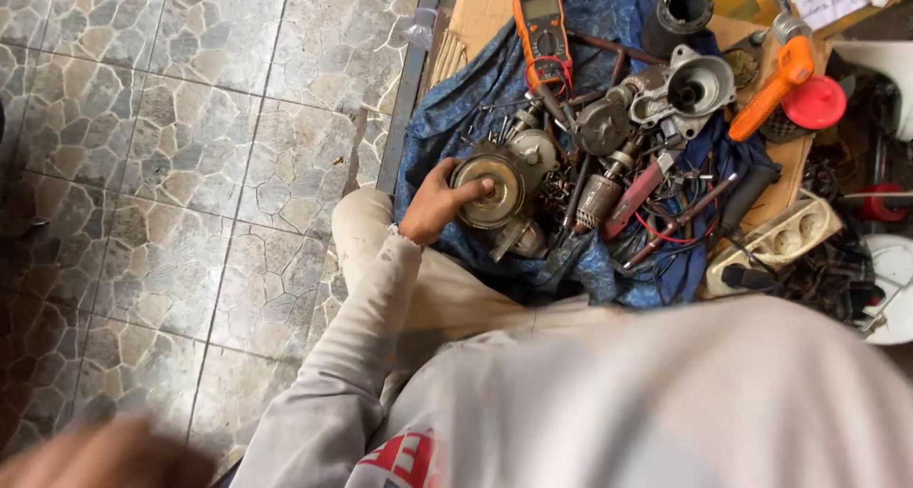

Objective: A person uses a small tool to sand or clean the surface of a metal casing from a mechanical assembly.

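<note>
While the head camera looks straight down past a pale shirt, the left hand (436, 203) reaches out from a long light sleeve. It clasps the left rim of a round metal housing (487, 189), fingers curled around the edge and the thumb laid across its face toward the centre. That housing lies on a crumpled blue cloth (456, 107), just beyond the person's knee. The right hand is not plainly shown. A blurred skin-coloured shape (95, 455) fills the lower left corner, and I cannot tell whether it is that hand or how it is held.

Judging by how things lie, the machine is already well apart. A wound armature (599, 198) lies loose just right of the round housing, and a grey cast casing (687, 90) sits empty farther back. Small screws and bits are scattered between them. Nothing looks rejoined.

An orange multimeter (542, 27) rests at the far edge of the cloth, its red lead trailing in among the parts. A red-handled tool (632, 198) lies beside the armature. An orange-handled tool (772, 87) and a red cap (816, 102) sit to the right, with a white power strip (780, 241) nearer. The pile crowds the housing on its right side, while the tiled floor (171, 165) spreads out to the left.
</note>
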